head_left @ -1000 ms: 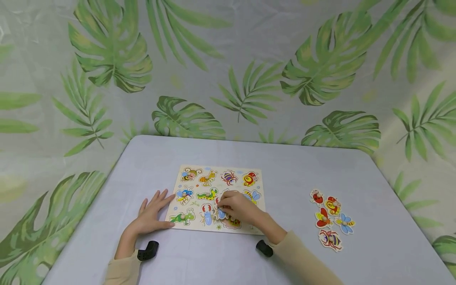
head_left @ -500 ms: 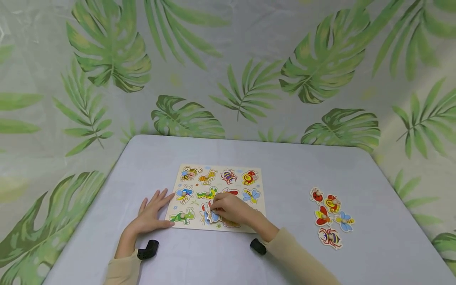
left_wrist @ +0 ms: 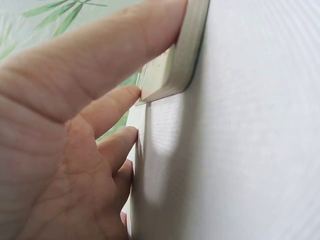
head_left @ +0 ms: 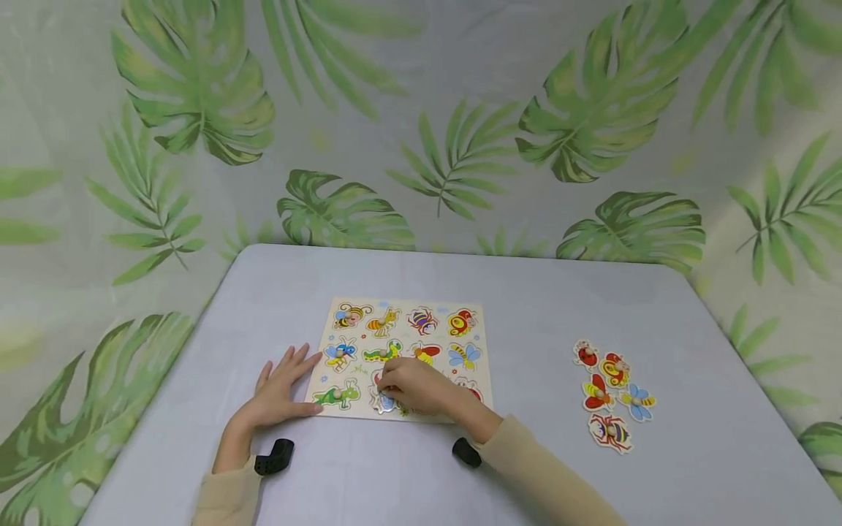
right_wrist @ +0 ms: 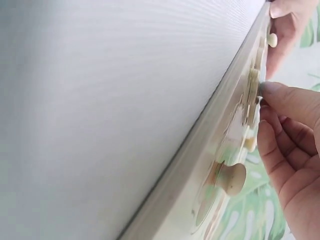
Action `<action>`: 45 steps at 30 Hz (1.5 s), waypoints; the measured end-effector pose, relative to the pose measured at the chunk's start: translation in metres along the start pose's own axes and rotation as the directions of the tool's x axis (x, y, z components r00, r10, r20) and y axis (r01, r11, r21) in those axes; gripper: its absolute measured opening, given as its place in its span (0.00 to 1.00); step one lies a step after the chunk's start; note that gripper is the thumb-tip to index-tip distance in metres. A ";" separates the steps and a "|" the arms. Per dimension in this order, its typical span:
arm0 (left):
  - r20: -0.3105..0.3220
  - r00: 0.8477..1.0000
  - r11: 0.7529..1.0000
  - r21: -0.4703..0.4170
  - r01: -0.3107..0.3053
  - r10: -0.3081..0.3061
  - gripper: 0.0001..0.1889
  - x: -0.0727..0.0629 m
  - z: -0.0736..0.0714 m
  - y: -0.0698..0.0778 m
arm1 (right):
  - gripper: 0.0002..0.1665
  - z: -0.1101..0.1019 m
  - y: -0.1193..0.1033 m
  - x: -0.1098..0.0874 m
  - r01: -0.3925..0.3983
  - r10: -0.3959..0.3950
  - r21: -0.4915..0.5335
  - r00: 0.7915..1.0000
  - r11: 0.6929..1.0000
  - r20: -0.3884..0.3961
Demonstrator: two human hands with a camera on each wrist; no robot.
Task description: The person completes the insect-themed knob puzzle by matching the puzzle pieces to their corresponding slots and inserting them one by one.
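Observation:
A wooden insect knob puzzle board (head_left: 485, 369) lies flat on the table. My right hand (head_left: 421, 387) pinches a blue stag beetle piece with red pincers (head_left: 383, 402) over the board's bottom row; in the right wrist view the piece (right_wrist: 253, 95) is edge-on at my thumb and fingertips. Whether it sits fully in its recess cannot be seen. My left hand (head_left: 279, 394) lies spread at the board's left side, fingers extended. Up close in the left wrist view, thumb and index fingertip touch the board's edge (left_wrist: 162, 85).
To the right of the board lies a cluster of loose pieces: a ladybird (head_left: 585, 355), a red-winged insect (head_left: 596, 394), a blue-winged bee (head_left: 636, 402), a spider (head_left: 610, 432) and a yellow-and-red butterfly (head_left: 615, 370). Knobbed pieces such as the caterpillar (head_left: 383, 352) sit in the board.
My right hand has shifted left with the stag beetle piece, bringing it over the printed beetle shape. My left hand has stayed at the board's edge.

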State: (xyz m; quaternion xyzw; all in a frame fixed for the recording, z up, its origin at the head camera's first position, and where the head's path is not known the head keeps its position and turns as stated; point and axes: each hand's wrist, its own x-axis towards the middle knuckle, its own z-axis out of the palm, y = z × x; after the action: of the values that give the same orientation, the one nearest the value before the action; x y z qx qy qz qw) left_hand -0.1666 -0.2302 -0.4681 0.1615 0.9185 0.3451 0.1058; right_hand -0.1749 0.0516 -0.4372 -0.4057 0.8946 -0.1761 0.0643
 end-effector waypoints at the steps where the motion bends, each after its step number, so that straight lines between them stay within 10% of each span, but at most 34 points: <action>1: -0.002 1.000 1.000 -0.003 -0.001 0.001 0.48 -0.001 0.000 0.000 | 0.09 0.000 -0.001 0.001 -0.003 0.003 0.001 1.000 1.000 0.005; 45: 0.006 0.999 0.999 0.016 0.034 -0.034 0.50 0.001 0.005 0.000 | 0.09 -0.003 0.012 -0.013 -0.077 0.079 0.025 0.993 0.997 -0.086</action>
State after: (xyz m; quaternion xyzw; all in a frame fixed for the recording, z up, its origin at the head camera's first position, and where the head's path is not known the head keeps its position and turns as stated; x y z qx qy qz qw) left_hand -0.1659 -0.2268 -0.4718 0.1478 0.9235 0.3355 0.1131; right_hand -0.1753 0.0692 -0.4394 -0.3617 0.9097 -0.2007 0.0365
